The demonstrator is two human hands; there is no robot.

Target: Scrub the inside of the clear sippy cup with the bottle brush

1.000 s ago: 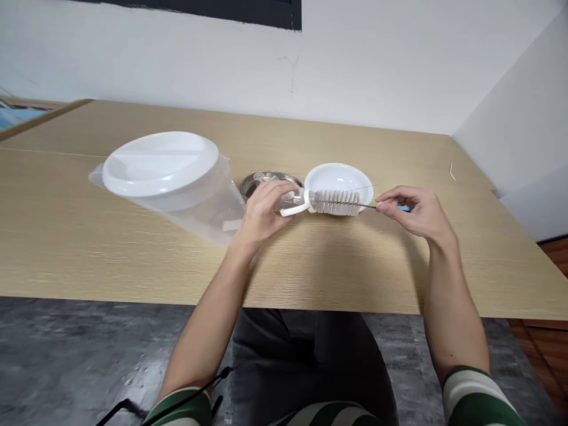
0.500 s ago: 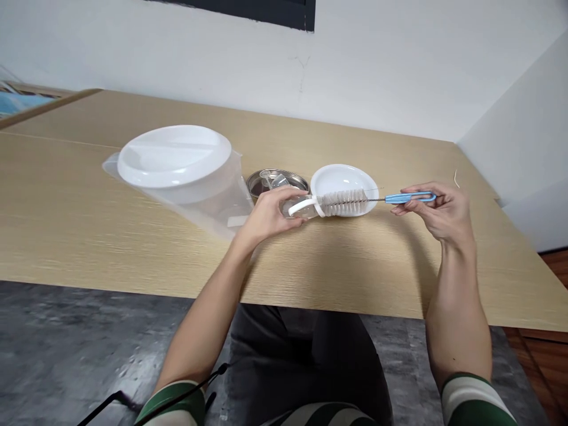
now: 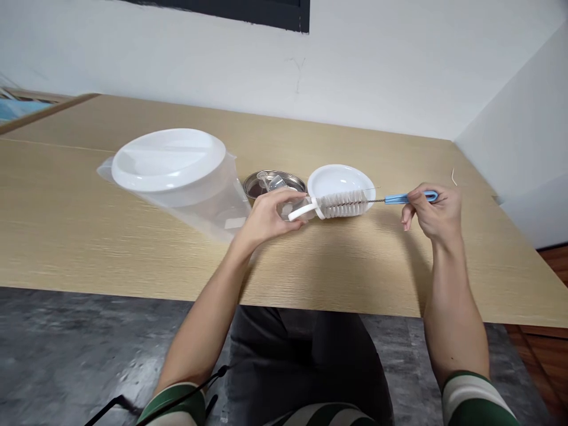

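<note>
A small clear bottle (image 3: 295, 208) with a white ring at its mouth is held just above the desk (image 3: 133, 248), a little right of the middle and nearer the front edge than the back. The left hand (image 3: 266, 216) is curled around it, fingers closed over its body, with the mouth turned to the right. A brush (image 3: 344, 204) with white bristles meets that mouth; how far its tip reaches inside cannot be told. Its thin wire stem runs right to a blue handle (image 3: 410, 197), which the right hand (image 3: 432, 210) pinches between thumb and forefinger, the other fingers loosely bent below.

Just behind the bottle and brush, a small white bowl (image 3: 341, 179) sits on the desk, the bristles crossing in front of its near rim. Just left of the bowl stands a round metal dish (image 3: 257, 183) holding some small clear pieces, too indistinct to name. Further left, toward the left edge, a large white divided plate (image 3: 168, 158) rests on top of a clear plastic bag (image 3: 213, 204), which spreads out toward the left hand. Near the far right corner of the desk lies a thin pale strip (image 3: 453, 175), well apart from everything else.
</note>
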